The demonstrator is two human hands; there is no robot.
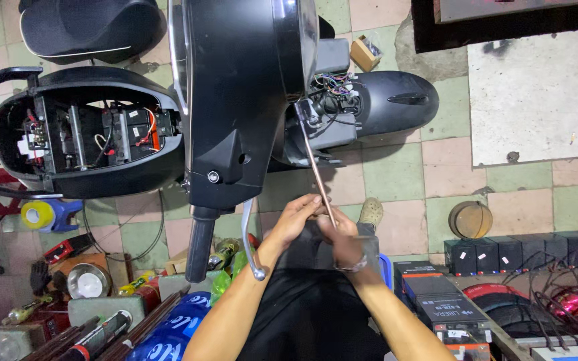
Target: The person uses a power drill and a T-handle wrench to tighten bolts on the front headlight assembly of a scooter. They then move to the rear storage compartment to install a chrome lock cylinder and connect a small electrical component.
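Both hands are meeting low in the middle of the head view, wrapped around the near end of a long thin metal rod (316,170). The left hand (297,220) is closing its fingers (310,202) over the rod from the left, and the right hand (342,242), blurred and wearing a band at the wrist, is gripping it just beside the left, so the fingers of both are clamped on the rod. The rod is slanting up and slightly left from the hands, and its far end is sitting in the exposed front of a black scooter (242,93), among a bundle of coloured wires (332,87) beside the black front fender (396,100). The scooter's handlebar grip (199,244) and brake lever (249,241) are hanging just left of the left forearm. Further left, the open under-seat compartment (88,134) is showing batteries and red and black cables. On the tiled floor (396,174) to the right, a row of black batteries (496,254) is lying near a round tin (471,219). At the lower left, a yellow tape roll (37,214) is resting among scattered tools.
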